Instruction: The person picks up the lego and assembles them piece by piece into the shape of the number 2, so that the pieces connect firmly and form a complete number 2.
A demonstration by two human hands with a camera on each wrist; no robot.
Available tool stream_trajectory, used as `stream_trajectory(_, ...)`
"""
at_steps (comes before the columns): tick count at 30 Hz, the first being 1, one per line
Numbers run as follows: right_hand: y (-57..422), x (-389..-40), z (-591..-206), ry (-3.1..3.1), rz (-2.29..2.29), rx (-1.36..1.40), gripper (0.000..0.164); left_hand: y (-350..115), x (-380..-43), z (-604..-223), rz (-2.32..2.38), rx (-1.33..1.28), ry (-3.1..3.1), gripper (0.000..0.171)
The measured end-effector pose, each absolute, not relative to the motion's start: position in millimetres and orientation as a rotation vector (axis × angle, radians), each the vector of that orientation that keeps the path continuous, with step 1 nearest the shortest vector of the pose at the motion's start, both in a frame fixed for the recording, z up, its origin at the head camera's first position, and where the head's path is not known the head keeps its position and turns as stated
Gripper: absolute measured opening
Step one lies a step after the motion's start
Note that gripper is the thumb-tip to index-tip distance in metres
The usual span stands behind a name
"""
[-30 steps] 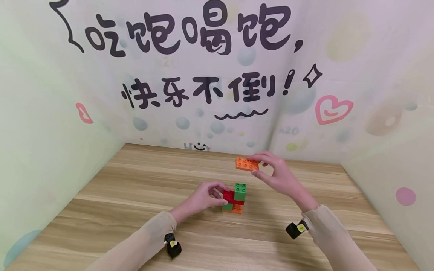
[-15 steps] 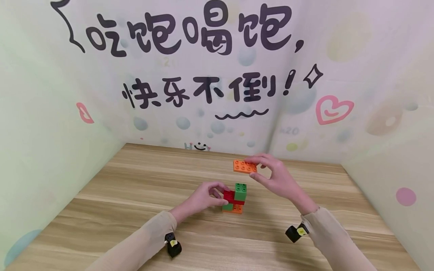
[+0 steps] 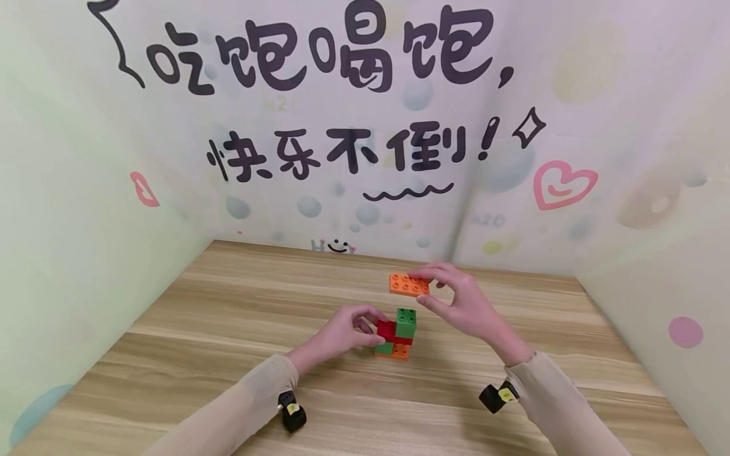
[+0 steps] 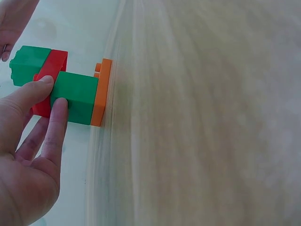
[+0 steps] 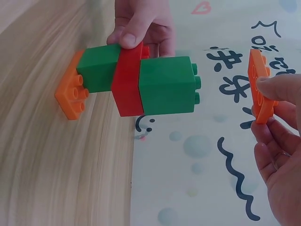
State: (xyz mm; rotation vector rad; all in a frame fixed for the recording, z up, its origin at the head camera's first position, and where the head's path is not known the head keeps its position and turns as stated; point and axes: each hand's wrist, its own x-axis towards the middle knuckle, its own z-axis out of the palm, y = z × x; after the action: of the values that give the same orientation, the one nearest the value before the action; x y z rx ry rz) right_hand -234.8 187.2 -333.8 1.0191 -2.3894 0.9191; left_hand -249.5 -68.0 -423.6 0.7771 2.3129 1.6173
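Observation:
A small tower of toy bricks stands on the table: an orange plate (image 5: pixel 68 92) at the bottom, a green brick (image 4: pixel 75 98) on it, a red plate (image 5: pixel 127 84) across that, and an upper green brick (image 3: pixel 406 323) on the red plate's right end. My left hand (image 3: pixel 345 330) grips the red plate's left end between thumb and fingers; in the left wrist view a fingertip also touches the lower green brick. Above the tower, apart from it, my right hand (image 3: pixel 464 303) pinches another orange plate (image 3: pixel 408 285) by its right end, studs facing up.
The wood-grain table (image 3: pixel 239 291) extends around the tower. Behind it hangs a white backdrop (image 3: pixel 285 215) with black lettering, and pale walls stand left and right. Each sleeve has a black wrist camera (image 3: pixel 293 415) at its cuff.
My right hand has moved a little left and down with the orange plate, bringing it closer over the tower. The left hand and the tower have stayed in place.

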Motion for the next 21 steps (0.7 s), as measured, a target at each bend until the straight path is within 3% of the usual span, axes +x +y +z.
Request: stream_trajectory(21,181.5,-231.1,-345.5,-2.450,0.932,1.006,0.040,-67.9,-252.2,-426.4,1.638,0.787,2.278,0.034)
